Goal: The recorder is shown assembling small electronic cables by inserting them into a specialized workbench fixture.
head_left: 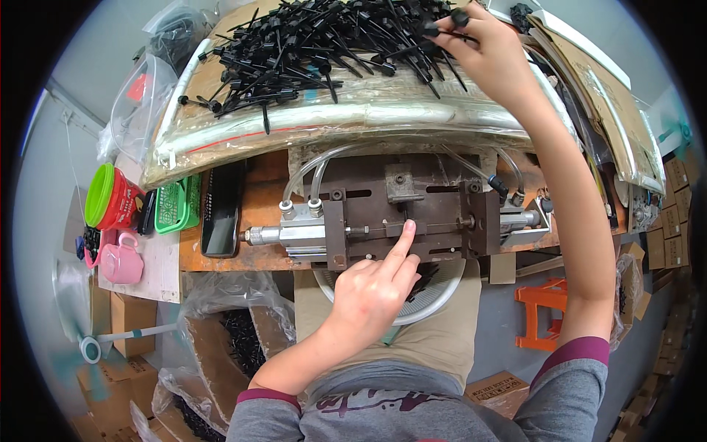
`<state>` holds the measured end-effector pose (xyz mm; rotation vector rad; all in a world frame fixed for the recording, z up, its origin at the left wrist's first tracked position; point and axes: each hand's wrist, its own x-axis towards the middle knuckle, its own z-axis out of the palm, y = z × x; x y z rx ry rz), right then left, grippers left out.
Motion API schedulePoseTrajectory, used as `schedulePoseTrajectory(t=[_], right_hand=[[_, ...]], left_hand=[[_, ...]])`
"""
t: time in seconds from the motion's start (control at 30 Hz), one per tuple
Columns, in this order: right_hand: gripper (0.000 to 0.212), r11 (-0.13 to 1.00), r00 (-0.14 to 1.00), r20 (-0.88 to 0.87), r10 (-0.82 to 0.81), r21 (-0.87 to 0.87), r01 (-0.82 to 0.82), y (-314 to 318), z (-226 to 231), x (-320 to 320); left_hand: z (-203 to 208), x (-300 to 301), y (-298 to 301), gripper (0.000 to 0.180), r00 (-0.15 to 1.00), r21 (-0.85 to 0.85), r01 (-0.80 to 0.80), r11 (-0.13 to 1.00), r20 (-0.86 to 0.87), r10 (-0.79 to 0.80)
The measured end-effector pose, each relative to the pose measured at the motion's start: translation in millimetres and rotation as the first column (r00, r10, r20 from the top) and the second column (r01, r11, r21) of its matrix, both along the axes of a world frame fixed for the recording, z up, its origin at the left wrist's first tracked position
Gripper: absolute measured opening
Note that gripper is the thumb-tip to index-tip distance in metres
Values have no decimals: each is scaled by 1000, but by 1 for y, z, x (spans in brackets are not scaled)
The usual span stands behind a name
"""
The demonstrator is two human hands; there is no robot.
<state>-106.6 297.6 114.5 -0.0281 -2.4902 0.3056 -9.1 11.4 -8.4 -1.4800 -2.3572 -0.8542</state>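
My right hand (492, 55) is at the far right edge of a heap of black plastic pins (317, 55), each with a thin stem and a knobbed head. Its fingers are pinched on a black pin (458, 18); more dark heads show by the fingertips. My left hand (374, 291) is over the near side of a brown metal fixture (368, 184). Its index finger is stretched out, with the tip on a small dark block in the middle of the fixture. The other fingers are loosely bent, and nothing shows in them.
Silver air cylinders (294, 237) with clear hoses flank the fixture. A white round basket (442, 295) with black pieces sits on my lap. To the left are a dark phone (222, 210), a green basket (180, 202) and a pink cup (122, 259). An orange stool (532, 313) stands right.
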Motion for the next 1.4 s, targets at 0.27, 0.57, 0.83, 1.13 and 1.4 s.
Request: schedulePoseTrajectory(t=[0.27, 0.57, 0.83, 1.13, 1.4], right_hand=[[33, 515, 945, 60, 323, -848, -123, -18, 5, 60], [26, 291, 937, -133, 323, -928, -233, -134, -78, 146], [36, 243, 972, -93, 218, -959, -147, -118, -76, 162], [37, 258, 919, 60, 391, -965, -47, -94, -68, 190], [45, 471, 947, 81, 312, -878, -80, -103, -67, 195]], left_hand=[[16, 1, -10, 36, 982, 151, 119, 981, 127, -138], [39, -12, 8, 42, 993, 426, 24, 905, -113, 27], [32, 2, -19, 43, 957, 369, 42, 928, 251, -143], [-1, 5, -2, 27, 996, 30, -19, 999, -89, 22], [9, 1, -3, 30, 1000, 0, 0, 1000, -12, 0]])
